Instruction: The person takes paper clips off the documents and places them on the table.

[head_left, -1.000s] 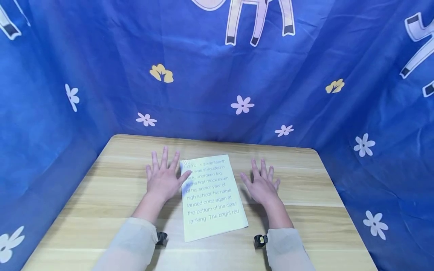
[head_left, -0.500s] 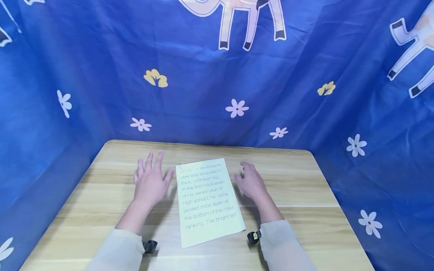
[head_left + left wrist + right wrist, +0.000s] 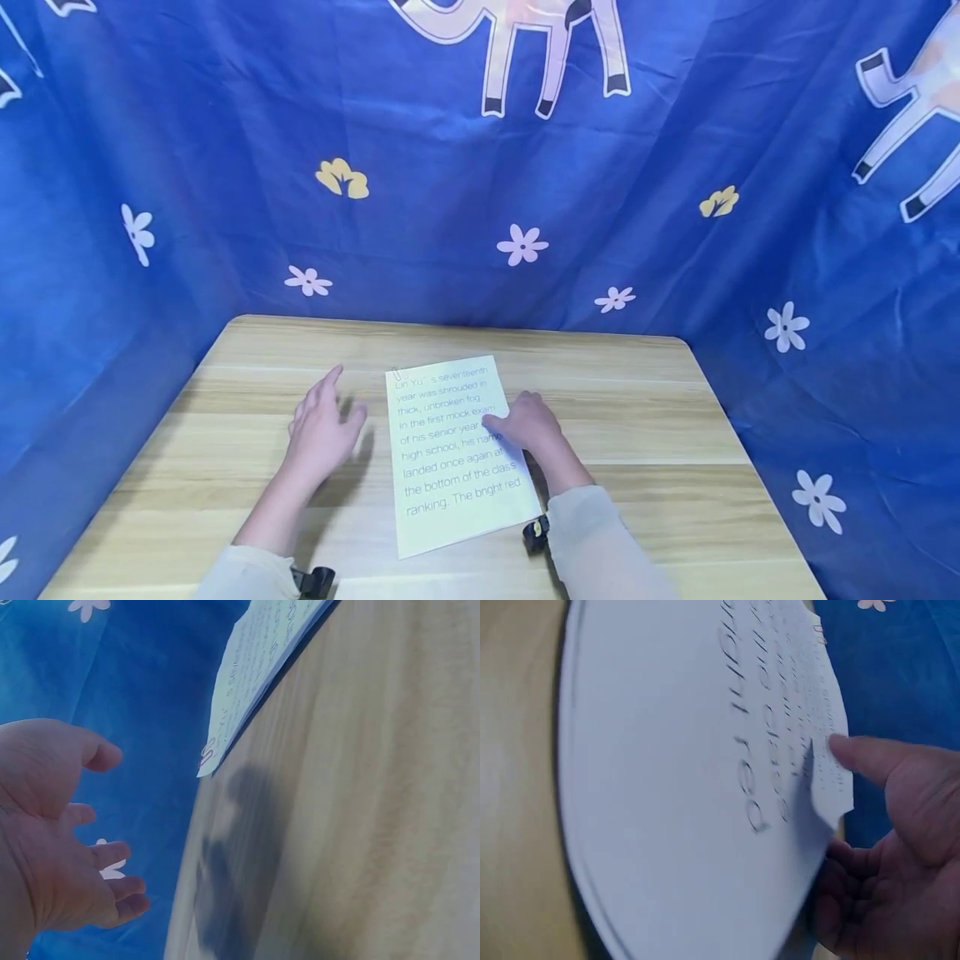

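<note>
A small stack of printed paper (image 3: 442,525) lies at a slant on the wooden table, with a paper clip (image 3: 397,374) at its top left corner. My right hand (image 3: 529,425) is at the stack's right edge. Its thumb (image 3: 866,756) reaches over the top page and casts a shadow there, while the other fingers (image 3: 847,862) curl beside and below that edge. To the left of the paper, my left hand (image 3: 322,429) hovers over the table with fingers relaxed and nothing in it; its shadow falls on the wood in the left wrist view.
The wooden table (image 3: 637,517) has rounded far corners. A blue curtain (image 3: 435,225) printed with flowers and animals encloses it at the back and both sides. Dark wrist cameras (image 3: 313,582) sit at the sleeve cuffs.
My right hand has moved left and its thumb now overlaps the paper. The left hand, whose thumb overlapped the page's left side, has drawn away leftward and nearer, its spread fingers now relaxed.
</note>
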Tool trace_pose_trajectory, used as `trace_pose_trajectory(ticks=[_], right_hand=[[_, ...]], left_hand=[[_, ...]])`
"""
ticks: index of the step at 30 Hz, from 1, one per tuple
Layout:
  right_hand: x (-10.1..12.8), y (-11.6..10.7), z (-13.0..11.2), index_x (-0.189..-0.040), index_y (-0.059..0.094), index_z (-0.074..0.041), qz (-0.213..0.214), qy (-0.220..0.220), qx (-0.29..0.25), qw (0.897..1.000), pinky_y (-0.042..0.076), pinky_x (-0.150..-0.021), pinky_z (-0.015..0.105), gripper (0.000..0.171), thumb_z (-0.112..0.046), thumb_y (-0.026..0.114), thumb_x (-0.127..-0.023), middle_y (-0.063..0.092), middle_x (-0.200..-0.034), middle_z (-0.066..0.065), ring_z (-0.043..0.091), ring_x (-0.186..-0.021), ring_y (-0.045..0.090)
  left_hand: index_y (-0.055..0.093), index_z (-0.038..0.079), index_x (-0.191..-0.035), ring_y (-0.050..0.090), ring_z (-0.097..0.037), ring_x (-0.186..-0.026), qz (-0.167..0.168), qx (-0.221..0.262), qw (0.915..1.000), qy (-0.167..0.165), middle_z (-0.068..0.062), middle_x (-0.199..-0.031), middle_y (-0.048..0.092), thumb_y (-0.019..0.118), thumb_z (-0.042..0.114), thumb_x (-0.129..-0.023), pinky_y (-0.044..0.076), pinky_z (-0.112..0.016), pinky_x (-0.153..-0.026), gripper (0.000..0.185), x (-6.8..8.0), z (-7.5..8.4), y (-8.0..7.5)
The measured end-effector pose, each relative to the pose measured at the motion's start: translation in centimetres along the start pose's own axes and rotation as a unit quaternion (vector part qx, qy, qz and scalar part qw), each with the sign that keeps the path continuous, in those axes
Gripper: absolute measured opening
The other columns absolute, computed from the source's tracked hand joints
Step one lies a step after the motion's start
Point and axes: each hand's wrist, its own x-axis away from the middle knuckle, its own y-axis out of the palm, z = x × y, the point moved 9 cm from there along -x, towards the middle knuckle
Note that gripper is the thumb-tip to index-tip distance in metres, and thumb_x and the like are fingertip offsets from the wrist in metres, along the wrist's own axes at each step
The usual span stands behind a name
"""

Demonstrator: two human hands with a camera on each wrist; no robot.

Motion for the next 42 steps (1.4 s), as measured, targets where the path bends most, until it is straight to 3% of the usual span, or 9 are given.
trace_pose_trajectory(ticks=[4,8,13,15,19,22,29,34,42], right_hand=[[-0.2,0.0,-0.4,-0.126,0.066,0.007,0.019,0.017,0.024,0.999,0.058,-0.085,0.043,0.073,-0.054,0.084,-0.09,0.063,-0.119,0.019,0.028,-0.093,0.059],[-0.4,-0.1,-0.8,-0.135,0.064,0.005,0.028,0.025,0.008,0.999,0.058,-0.092,0.045,0.072,-0.049,0.083,-0.091,0.066,-0.124,0.018,0.03,-0.102,0.061],[-0.7,0.0,-0.8,-0.153,0.048,0.006,0.012,0.031,-0.049,0.998,0.059,-0.103,0.051,0.08,-0.043,0.079,-0.097,0.069,-0.132,0.022,0.034,-0.111,0.067],[-0.9,0.0,-0.7,-0.146,0.053,0.007,0.006,0.024,-0.078,0.997,0.06,-0.098,0.05,0.066,-0.037,0.074,-0.101,0.07,-0.124,0.022,0.034,-0.106,0.068],[-1.2,-0.3,-0.3,-0.111,0.062,-0.001,-0.006,-0.007,-0.148,0.989,0.054,-0.08,0.037,0.024,-0.023,0.066,-0.104,0.066,-0.102,0.014,0.028,-0.093,0.063],[-1.4,-0.5,0.1,-0.098,0.062,-0.006,-0.022,-0.026,-0.212,0.977,0.047,-0.072,0.03,0.012,-0.017,0.066,-0.102,0.062,-0.095,0.008,0.024,-0.088,0.059],[-1.4,-0.4,1.1,-0.101,0.061,-0.008,-0.081,-0.042,-0.347,0.933,0.05,-0.073,0.027,0.009,-0.015,0.066,-0.104,0.067,-0.09,0.005,0.019,-0.083,0.064],[-1.2,-0.3,1.7,-0.098,0.056,-0.011,-0.083,-0.047,-0.391,0.916,0.053,-0.076,0.027,0.011,-0.012,0.065,-0.106,0.075,-0.091,0.004,0.017,-0.082,0.07],[-0.6,1.4,3.1,-0.1,0.054,-0.011,-0.102,-0.03,-0.47,0.876,0.059,-0.069,0.027,0.011,-0.011,0.062,-0.108,0.074,-0.094,0.002,0.015,-0.083,0.073]], left_hand=[[0.005,0.014,-0.175,0.016,-0.066,-0.158,-0.005,0.005,1.0,0.004,-0.033,-0.178,0.015,0.059,0.031,-0.107,0.014,-0.087,-0.122,0.089,0.1,0.1,0.2],[0.005,0.014,-0.175,0.016,-0.066,-0.158,-0.004,0.003,1.0,0.003,-0.033,-0.177,0.015,0.061,0.03,-0.107,0.014,-0.086,-0.123,0.09,0.1,0.4,0.2],[0.005,0.012,-0.175,0.016,-0.067,-0.158,-0.009,0.003,1.0,0.001,-0.035,-0.177,0.015,0.062,0.029,-0.107,0.014,-0.086,-0.123,0.09,0.1,0.4,0.3],[0.005,0.011,-0.175,0.016,-0.067,-0.157,-0.012,0.003,0.9999,0.001,-0.035,-0.177,0.015,0.062,0.03,-0.107,0.014,-0.086,-0.123,0.09,0.0,0.3,0.3],[0.006,0.011,-0.175,0.017,-0.066,-0.157,-0.012,0.003,0.9999,0.001,-0.035,-0.177,0.015,0.061,0.029,-0.107,0.015,-0.086,-0.122,0.089,-0.1,0.0,0.3],[0.007,0.01,-0.175,0.018,-0.066,-0.158,-0.013,0.007,0.9999,-0.002,-0.035,-0.177,0.016,0.061,0.028,-0.107,0.016,-0.086,-0.122,0.088,-0.2,-0.1,0.2],[0.005,0.012,-0.175,0.02,-0.067,-0.157,-0.038,0.032,0.9986,-0.015,-0.036,-0.177,0.012,0.056,0.034,-0.11,0.021,-0.088,-0.121,0.086,-1.0,-0.5,0.4],[0.009,0.011,-0.175,0.027,-0.061,-0.158,-0.033,0.056,0.9978,-0.015,-0.03,-0.179,0.015,0.054,0.038,-0.111,0.028,-0.084,-0.122,0.082,-2.0,-0.3,0.3],[0.011,0.011,-0.174,0.038,-0.055,-0.156,-0.04,0.11,0.9928,0.024,-0.026,-0.178,0.022,0.058,0.036,-0.111,0.038,-0.074,-0.124,0.083,-4.1,1.6,1.4]])
